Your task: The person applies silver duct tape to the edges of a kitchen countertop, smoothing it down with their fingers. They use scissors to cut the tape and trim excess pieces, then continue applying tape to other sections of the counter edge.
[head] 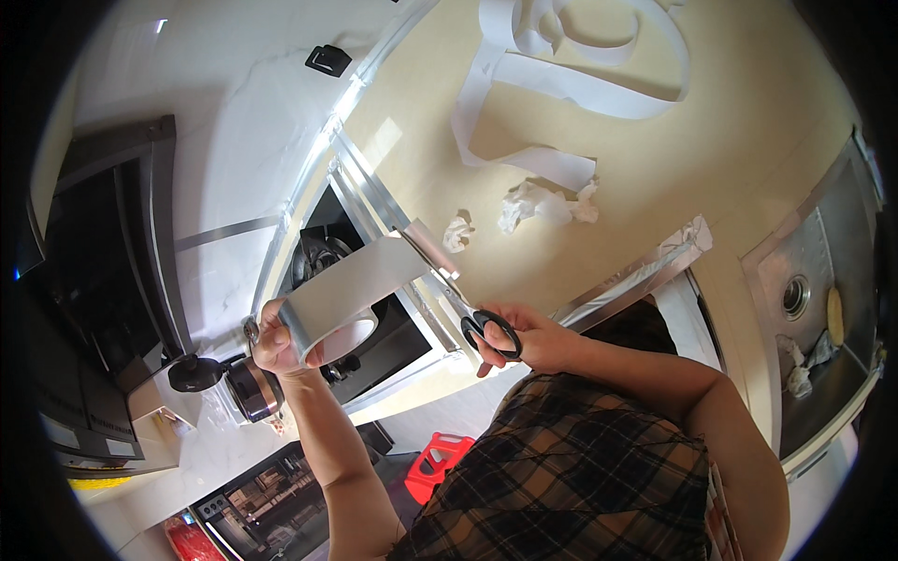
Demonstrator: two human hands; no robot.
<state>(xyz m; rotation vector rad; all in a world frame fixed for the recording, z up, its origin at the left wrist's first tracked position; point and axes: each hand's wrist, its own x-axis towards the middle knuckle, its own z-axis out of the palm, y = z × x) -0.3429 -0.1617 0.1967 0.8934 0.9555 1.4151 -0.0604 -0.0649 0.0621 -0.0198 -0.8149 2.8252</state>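
Observation:
My left hand (275,345) grips a roll of wide foil tape (306,322) over the cooktop. From the roll a pale strip of tape (365,270) is pulled out toward the right, and its shiny end (436,247) bends near the counter edge. Black-handled scissors (499,332) are in my right hand (537,338), with fingers through the loops. Their blades lie at the far end of the strip; whether they are parted is hard to tell. Below the strip is the black gas cooktop (393,324), with silver tape along its border.
On the beige counter (729,140) lie a long curled white backing strip (582,91) and crumpled paper (537,205). A steel sink (814,231) is at right. A glass pot (254,389) stands left of the cooktop, and a red plastic container (436,463) is lower down.

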